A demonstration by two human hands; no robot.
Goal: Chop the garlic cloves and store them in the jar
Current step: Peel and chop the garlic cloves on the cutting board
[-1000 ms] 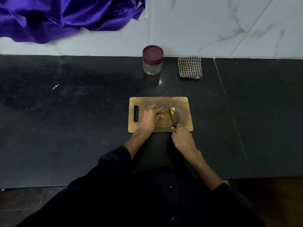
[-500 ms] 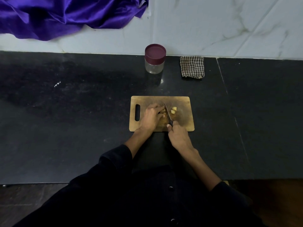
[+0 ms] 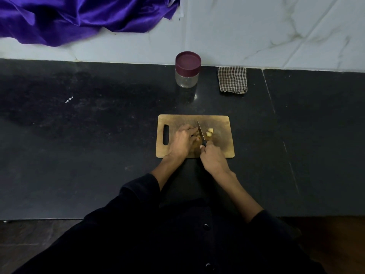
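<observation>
Right hand wrapped round the knife, left hand curled over garlic mid cutting board, so those fingertips could get nicked if the blade drifts left.

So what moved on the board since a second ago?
The knife shifted left, up against the fingers of the left hand, leaving the cut garlic pieces on its right. The right hand still grips the handle. The left hand stays pressed on the board; the jar remains closed.
</observation>
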